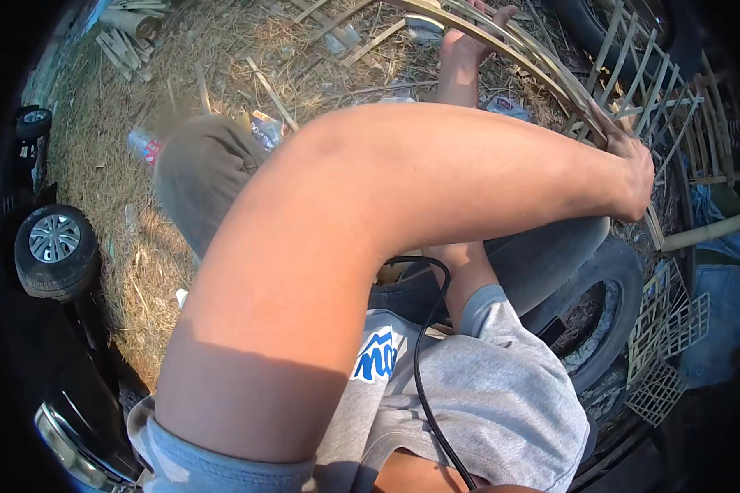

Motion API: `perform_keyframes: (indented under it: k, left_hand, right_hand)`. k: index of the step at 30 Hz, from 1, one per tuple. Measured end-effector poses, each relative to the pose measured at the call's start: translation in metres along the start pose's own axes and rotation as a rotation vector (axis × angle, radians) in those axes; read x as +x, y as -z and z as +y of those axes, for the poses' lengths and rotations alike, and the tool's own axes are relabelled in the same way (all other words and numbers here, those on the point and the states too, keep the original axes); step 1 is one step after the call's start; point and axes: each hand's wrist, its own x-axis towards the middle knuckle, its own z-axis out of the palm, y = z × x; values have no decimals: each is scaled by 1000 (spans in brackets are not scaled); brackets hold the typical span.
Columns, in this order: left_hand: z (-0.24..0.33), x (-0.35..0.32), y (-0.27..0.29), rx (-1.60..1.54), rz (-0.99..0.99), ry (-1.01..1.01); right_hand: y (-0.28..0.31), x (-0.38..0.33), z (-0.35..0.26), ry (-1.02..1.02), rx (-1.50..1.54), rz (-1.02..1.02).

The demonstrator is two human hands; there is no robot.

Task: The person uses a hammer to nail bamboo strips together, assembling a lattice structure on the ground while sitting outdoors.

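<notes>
A bundle of long, thin bamboo strips (528, 64) curves from the top middle toward the right. My left arm crosses in front of my body, and my left hand (631, 174) is closed on the strips at their right part. Farther up, my right hand (462, 43) holds the same strips, its palm under them and some fingers showing beyond. My left forearm hides the middle of my right arm. An open bamboo lattice (651, 78) stands just past my left hand, touching or close to the strips.
Dry straw covers the ground, with loose slats (273, 97) and a plastic bottle (144, 146). A tyre (629, 287) lies by my right leg, near lattice pieces (666, 329) and a bamboo pole (703, 233). A vehicle wheel (55, 240) stands left. A black cable (419, 361) hangs over my shirt.
</notes>
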Motion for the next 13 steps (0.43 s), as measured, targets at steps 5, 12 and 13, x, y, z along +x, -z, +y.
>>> perform_keyframes:
  k: [5,12,13]
  left_hand:
    - [9,-4,-18,-32,340,-10]
    - [-15,-71,-5,-1,958,-277]
    - [-41,-82,7,-12,940,-235]
  right_hand:
    - [10,14,-16,47,24,0]
    - [56,107,-98,330,394,162]
    - [64,127,-114,379,459,183]
